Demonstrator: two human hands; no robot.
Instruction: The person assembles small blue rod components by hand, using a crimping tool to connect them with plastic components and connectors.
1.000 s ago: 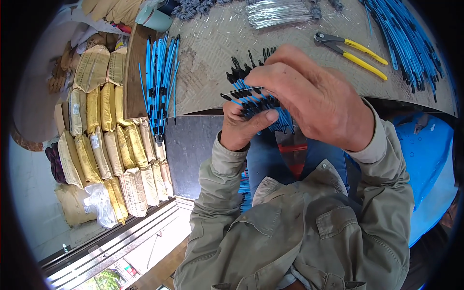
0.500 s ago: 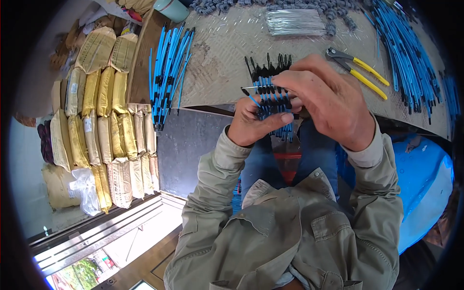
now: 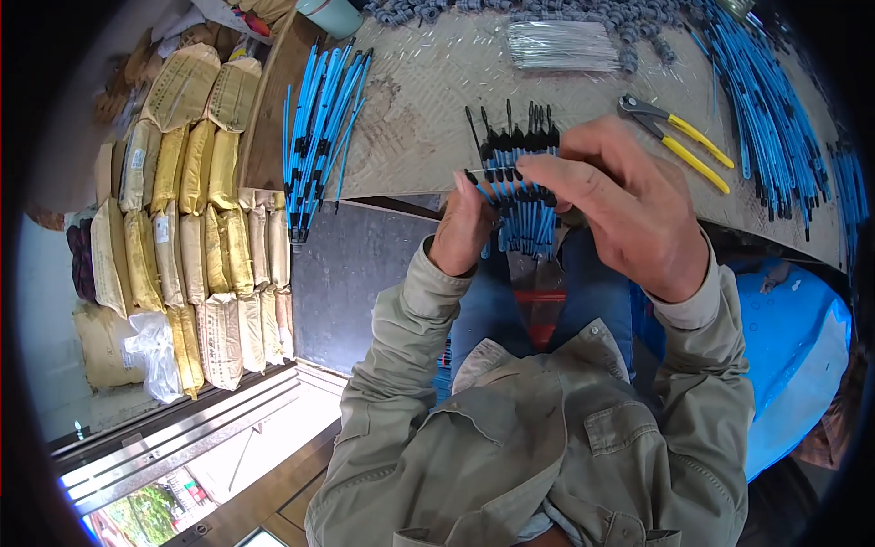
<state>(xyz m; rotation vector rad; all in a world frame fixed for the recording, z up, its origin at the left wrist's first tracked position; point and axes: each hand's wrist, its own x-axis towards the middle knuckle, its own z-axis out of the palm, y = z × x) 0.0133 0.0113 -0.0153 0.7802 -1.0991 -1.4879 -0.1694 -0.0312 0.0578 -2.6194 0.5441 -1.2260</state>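
Observation:
Over the near edge of the table, between my hands, is a row of thin blue strips (image 3: 529, 228) with black tips and black middle pieces. My left hand (image 3: 458, 230) grips the row at its left side, thumb pointing up beside the end piece. A thin metal wire (image 3: 480, 171) lies across the row through or along the black pieces; which of the two I cannot tell. At the right, my right hand (image 3: 629, 205) is closed, thumb and finger pinching at the wire and the black pieces. Its other fingertips are hidden behind the row.
Yellow-handled cutting pliers (image 3: 695, 165) lie right of my hands. Blue strips form a bunch (image 3: 319, 128) at the table's left and a larger pile (image 3: 766, 118) at the right. Straight wires (image 3: 562, 46) and grey fittings (image 3: 638, 27) lie at the back. Wrapped packages (image 3: 196, 173) are stacked left.
My left thumb has gone from lying across the strips to pointing up at their left end. The row is tilted slightly differently, showing more blue below. My right hand has shifted slightly right and down.

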